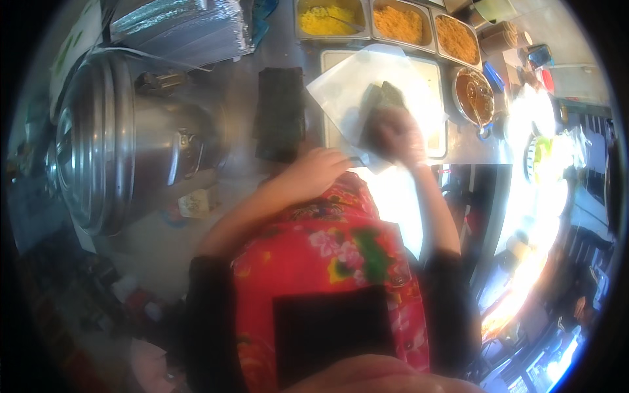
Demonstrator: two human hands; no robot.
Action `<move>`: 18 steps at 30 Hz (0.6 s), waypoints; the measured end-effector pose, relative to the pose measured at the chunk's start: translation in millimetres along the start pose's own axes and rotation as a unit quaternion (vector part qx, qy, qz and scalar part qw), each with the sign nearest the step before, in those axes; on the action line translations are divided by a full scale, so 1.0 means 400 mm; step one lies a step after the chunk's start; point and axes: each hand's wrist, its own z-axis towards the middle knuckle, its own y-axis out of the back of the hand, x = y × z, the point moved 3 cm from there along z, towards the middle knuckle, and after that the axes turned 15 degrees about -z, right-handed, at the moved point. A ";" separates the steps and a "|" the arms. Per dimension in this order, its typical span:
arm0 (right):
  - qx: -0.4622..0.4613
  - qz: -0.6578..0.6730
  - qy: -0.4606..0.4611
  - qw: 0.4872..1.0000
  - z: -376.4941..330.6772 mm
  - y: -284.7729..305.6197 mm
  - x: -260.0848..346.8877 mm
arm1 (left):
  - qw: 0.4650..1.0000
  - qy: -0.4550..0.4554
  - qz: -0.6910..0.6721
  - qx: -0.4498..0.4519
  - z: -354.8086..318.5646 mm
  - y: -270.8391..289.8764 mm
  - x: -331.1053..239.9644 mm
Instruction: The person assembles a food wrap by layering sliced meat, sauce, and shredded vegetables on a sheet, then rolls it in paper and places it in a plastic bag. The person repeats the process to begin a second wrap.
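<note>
On a white paper sheet (337, 82) lies a dark green piece that looks like seaweed (391, 93). My right hand (401, 134) is closed over its near part, slightly blurred, and covers much of it. The paper rests askew on a pale rectangular board (334, 60). At the board's near left corner is my left hand (321, 171), its fingers bent and close together. A small dark edge shows at those fingertips; I cannot make out what it is. Just beyond the left wrist lies a stack of dark seaweed sheets (280, 114).
Metal pans of yellow shreds (327, 21), orange shreds (398, 26) and brown floss (457, 40) line the far side. A bowl of brown sauce with a spoon (473, 97) stands right of the board. A large lidded steel pot (124, 141) takes up the left.
</note>
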 end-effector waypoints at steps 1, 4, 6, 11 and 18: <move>-0.014 -0.244 0.080 0.966 -0.005 -0.022 -0.006 | 1.000 -0.014 0.002 0.016 0.046 -0.061 0.029; -0.104 -0.303 0.188 0.929 -0.011 -0.061 -0.025 | 0.982 0.060 0.153 0.090 0.124 -0.203 0.100; -0.080 -0.315 0.195 0.925 0.001 -0.063 -0.049 | 0.984 0.037 0.173 0.019 0.118 -0.240 0.109; -0.090 -0.372 0.230 0.895 0.068 -0.019 -0.117 | 0.980 0.043 0.195 -0.009 0.108 -0.281 0.107; -0.065 -0.489 0.073 0.867 0.330 0.117 -0.199 | 0.968 0.031 0.249 0.020 0.136 -0.261 0.090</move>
